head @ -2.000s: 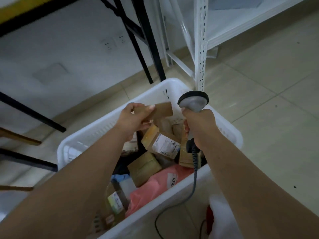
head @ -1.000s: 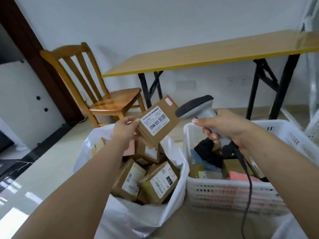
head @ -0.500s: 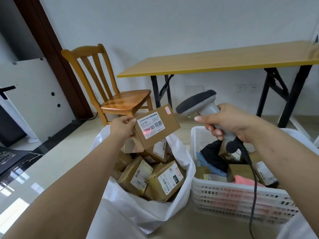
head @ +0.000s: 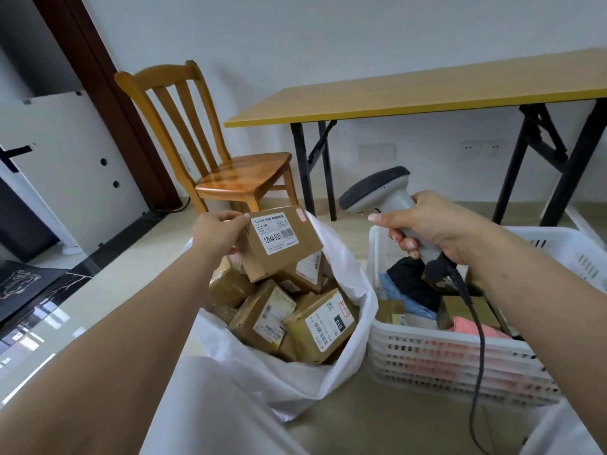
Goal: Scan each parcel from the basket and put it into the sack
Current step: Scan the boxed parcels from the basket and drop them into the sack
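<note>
Mid-frame, the left hand pinches 1 box by its corner above the sack; the right hand, fingers curled tight, grips the scanner.

A wooden chair with a slatted back and a glossy seat stands on the pale tiled floor near the white wall, and just beside it, to the right, is a folding desk with a yellow-edged top and black crossed legs. On the wall under the desk sit two white power sockets and a blank cover plate. At the left a dark brown door frame runs up the wall, a white panel with small round holes leans next to it, and a dark patterned mat lies on the floor at the left edge.
</note>
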Motion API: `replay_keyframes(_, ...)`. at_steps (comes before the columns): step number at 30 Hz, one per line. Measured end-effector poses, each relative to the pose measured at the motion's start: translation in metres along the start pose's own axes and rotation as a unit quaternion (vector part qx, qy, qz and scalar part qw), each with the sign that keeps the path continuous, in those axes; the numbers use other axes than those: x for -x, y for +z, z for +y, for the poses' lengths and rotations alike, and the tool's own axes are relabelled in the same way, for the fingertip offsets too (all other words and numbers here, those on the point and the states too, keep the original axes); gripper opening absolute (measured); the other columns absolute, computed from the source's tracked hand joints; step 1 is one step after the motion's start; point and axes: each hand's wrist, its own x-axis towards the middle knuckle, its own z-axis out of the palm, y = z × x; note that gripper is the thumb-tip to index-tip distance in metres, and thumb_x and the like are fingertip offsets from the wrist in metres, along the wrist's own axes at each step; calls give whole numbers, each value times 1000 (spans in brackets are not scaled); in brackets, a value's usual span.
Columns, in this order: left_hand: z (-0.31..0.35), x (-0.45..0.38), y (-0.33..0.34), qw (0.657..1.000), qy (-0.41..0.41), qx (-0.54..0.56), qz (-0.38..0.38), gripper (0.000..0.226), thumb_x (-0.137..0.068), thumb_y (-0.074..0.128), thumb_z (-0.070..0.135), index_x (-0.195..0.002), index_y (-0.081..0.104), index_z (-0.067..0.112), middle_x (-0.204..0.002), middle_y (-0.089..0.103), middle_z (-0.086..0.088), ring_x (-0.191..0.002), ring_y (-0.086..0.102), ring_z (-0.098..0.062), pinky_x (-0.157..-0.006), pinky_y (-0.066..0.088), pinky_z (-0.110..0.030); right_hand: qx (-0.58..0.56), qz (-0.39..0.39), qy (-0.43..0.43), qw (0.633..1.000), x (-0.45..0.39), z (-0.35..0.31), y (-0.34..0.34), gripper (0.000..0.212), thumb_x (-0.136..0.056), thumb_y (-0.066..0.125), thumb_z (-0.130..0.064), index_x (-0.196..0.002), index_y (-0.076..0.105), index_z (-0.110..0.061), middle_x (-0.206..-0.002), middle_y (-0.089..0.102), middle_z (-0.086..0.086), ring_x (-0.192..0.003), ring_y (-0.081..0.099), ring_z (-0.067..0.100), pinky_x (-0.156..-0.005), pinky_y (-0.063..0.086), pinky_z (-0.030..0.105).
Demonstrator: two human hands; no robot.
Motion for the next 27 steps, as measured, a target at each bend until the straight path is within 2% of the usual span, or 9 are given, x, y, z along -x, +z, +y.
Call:
replay_keyframes(2,-10,-2,-5,1000,-5,-30,-1,14,-89,68,32,-95,71,19,-93,69,-2,-89,64,-20,-63,56,-32,-12,23,34,999,-12,20,7,26,-84,76,-23,-82,57,-5,-52,51,3,-37,38,10,-40,38,23)
replay_keyframes(6,-34,-6,4,998,-29,-50,-22,9,-90,68,28,-82,68,23,-89,70,0,-86,66,-18,-78,60,-41,-52,66,96,992,-34,56,23,24,-86,74,-22,-81,58,-5,-52,51,2,-36,39,10,-42,38,24)
replay_keyframes(11,-62,-18,47,994,-9,-94,-46,21,-78,76,42,-93,71,28,-89,70,4,-90,69,-25,-82,59,-46,-54,83,136,986,-54,80,25,23,-87,73,-26,-82,60,-7,-54,53,2,-39,42,10,-43,39,24)
replay_keyframes(13,-70,-22,68,995,-10,-84,-54,23,-78,79,38,-96,72,25,-88,68,1,-93,68,-30,-84,58,-48,-47,80,135,986,-59,85,22,23,-86,73,-27,-82,61,-8,-56,54,1,-39,43,10,-43,39,24)
replay_keyframes(16,-76,-29,103,995,-33,-60,-71,38,-84,76,29,-117,69,13,-96,67,-2,-93,67,-27,-86,58,-45,-51,83,132,986,-70,93,14,22,-87,73,-26,-82,61,-8,-57,54,1,-39,43,9,-43,39,24)
replay_keyframes(19,-86,-37,133,993,-79,-32,-85,31,-93,67,20,-122,65,11,-104,67,-6,-94,66,-28,-84,59,-45,-63,91,131,985,-78,101,5,20,-88,71,-23,-83,61,-6,-57,54,2,-39,43,10,-42,39,25)
replay_keyframes(21,-94,-41,146,990,-102,-38,-88,31,-96,61,17,-127,63,12,-119,67,-11,-105,64,-29,-92,55,-44,-75,100,130,984,-83,106,-4,20,-89,71,-22,-82,60,-6,-56,53,3,-39,42,11,-40,38,22)
replay_keyframes(24,-95,-44,160,979,-44,-173,-98,32,-98,51,9,-128,63,13,-137,56,-11,-122,54,-33,-102,44,-36,-91,110,140,980,-88,117,-19,21,-89,71,-21,-86,58,-6,-58,52,4,-41,41,12,-39,37,22)
replay_keyframes(27,-77,-43,178,942,56,-321,-78,39,-96,54,13,-134,57,19,-152,37,-7,-136,33,-34,-105,38,-45,-111,122,147,975,-91,131,-35,22,-88,72,-21,-90,58,-5,-59,51,5,-41,39,12,-40,36,23)
